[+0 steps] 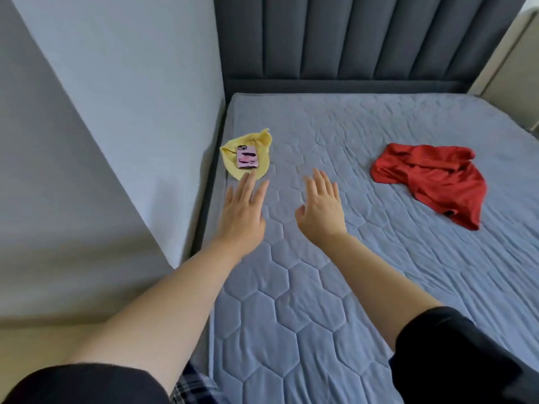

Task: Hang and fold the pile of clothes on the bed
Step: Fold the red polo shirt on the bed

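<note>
a red piece of clothing (431,179) lies crumpled on the right side of the bed (320,287). a small yellow cloth (264,156) lies by the bed's left edge, close to the grey wall (116,112). a pink phone (247,157) sits on top of the yellow cloth and covers its middle. the bed has a blue quilted cover and a dark padded headboard (350,39) at the far end.

both bare arms reach out over the bed, backs of the hands up. the left hand (242,211) has straight fingers (248,185), a little apart, holding nothing. their tips are at the near edge of the yellow cloth, but i cannot tell if they touch it. the right hand (320,208) is just beside the left hand. its fingers (320,182) are loose and spread, holding nothing, well apart from the red clothing.
</note>
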The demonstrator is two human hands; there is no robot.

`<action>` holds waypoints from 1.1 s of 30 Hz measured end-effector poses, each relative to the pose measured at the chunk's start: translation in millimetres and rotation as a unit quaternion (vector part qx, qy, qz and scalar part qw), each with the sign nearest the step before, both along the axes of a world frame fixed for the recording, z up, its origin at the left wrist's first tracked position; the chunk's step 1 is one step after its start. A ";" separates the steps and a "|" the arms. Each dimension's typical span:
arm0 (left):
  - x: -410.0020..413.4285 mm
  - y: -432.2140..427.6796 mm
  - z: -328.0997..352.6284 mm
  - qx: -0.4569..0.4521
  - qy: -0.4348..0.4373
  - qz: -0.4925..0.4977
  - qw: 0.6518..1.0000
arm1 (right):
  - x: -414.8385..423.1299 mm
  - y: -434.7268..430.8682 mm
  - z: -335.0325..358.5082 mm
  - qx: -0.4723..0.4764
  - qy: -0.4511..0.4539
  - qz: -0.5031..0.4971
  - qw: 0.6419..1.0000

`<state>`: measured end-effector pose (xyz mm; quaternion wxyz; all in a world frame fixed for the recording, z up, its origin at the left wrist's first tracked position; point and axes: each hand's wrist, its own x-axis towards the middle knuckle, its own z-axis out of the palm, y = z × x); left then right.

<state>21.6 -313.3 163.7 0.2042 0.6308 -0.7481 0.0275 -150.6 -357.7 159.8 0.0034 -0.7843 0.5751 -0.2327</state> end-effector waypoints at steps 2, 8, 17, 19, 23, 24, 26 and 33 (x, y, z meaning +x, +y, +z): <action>-31.1 -19.2 -17.4 0.040 0.005 -0.003 0.999 | -32.1 -14.3 -20.5 0.057 0.018 -0.046 0.997; -105.1 -62.5 -71.1 0.164 -0.007 -0.014 0.986 | -119.6 -48.1 -82.4 0.270 0.093 -0.177 0.942; -201.6 -134.3 -133.2 0.360 -0.026 -0.016 0.932 | -234.2 -82.9 -153.5 0.305 0.107 -0.297 0.899; -228.9 -151.0 -145.5 0.341 -0.032 -0.046 0.938 | -267.8 -88.7 -172.0 0.257 0.138 -0.323 0.900; -276.8 -178.3 -179.6 0.315 -0.060 -0.080 0.944 | -303.7 -115.7 -199.9 0.216 0.169 -0.317 0.908; -282.6 -183.6 -190.4 0.304 -0.074 -0.072 0.947 | -304.0 -126.5 -204.6 0.204 0.160 -0.301 0.918; -287.5 -193.8 -212.0 0.257 -0.109 -0.060 0.958 | -302.7 -149.2 -211.7 0.151 0.129 -0.275 0.941; -298.3 -245.0 -232.9 0.125 -0.114 -0.078 0.982 | -305.9 -235.8 -219.8 0.025 0.027 -0.302 0.953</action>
